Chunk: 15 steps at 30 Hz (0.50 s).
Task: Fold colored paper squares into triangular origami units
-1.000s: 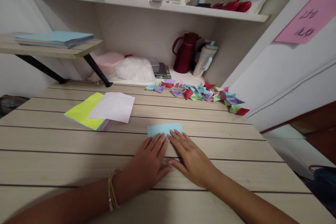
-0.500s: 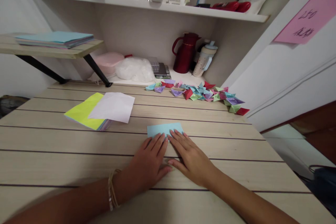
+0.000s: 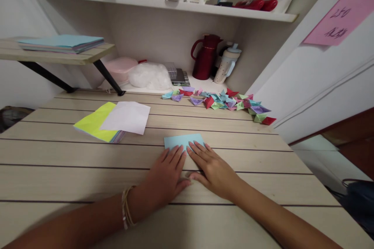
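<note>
A light-blue piece of paper (image 3: 181, 141), a narrow rectangle that looks folded, lies flat on the slatted wooden table (image 3: 87, 183). Both hands cover its near side, so that edge is hidden. My left hand (image 3: 166, 175) rests palm down with its fingers stretched out, fingertips on the paper's left and middle part. My right hand (image 3: 214, 169) lies flat beside it, fingers extended and tips pressing the right part. Neither hand grips anything. Bracelets (image 3: 126, 207) circle my left wrist.
Many small folded paper boats (image 3: 224, 101) crowd the table's back right. A white sheet (image 3: 128, 116) overlaps a yellow-topped paper stack (image 3: 97, 122) on the left. Behind stand a dark red jug (image 3: 205, 58) and a bottle (image 3: 227, 64). A raised shelf (image 3: 99, 55) holds more paper (image 3: 62, 42).
The whole view has shifted slightly. Both hands stay on the blue paper in nearly the same pose, with the right fingers slightly shifted.
</note>
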Motion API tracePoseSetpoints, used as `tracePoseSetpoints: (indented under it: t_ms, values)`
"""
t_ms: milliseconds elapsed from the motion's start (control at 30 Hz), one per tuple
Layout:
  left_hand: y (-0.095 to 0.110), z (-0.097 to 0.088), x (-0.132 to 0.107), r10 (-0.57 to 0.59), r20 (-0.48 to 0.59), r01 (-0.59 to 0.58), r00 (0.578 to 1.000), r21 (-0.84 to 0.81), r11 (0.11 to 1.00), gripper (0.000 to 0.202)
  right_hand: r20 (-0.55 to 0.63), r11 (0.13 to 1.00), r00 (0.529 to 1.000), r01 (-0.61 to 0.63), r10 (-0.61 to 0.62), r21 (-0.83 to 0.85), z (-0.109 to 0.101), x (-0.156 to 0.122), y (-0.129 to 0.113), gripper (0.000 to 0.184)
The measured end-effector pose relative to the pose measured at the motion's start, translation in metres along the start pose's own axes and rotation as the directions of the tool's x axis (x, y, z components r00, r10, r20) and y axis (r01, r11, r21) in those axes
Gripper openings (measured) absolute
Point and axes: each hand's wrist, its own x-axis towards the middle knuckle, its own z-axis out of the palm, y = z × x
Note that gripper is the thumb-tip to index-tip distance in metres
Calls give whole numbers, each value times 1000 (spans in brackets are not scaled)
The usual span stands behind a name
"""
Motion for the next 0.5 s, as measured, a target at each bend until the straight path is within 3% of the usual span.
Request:
tracePoseSetpoints:
  t_ms: [167, 500]
  values:
    - [1, -4, -4, -34, 40, 32, 999, 59, 998, 62, 47, 1000, 999, -6, 5, 20, -4, 0, 3, 67]
    - [7, -4, -23, -158, 5, 154, 987, 197, 968, 65, 85, 1000, 996, 15, -16, 3, -11, -1, 3, 64]
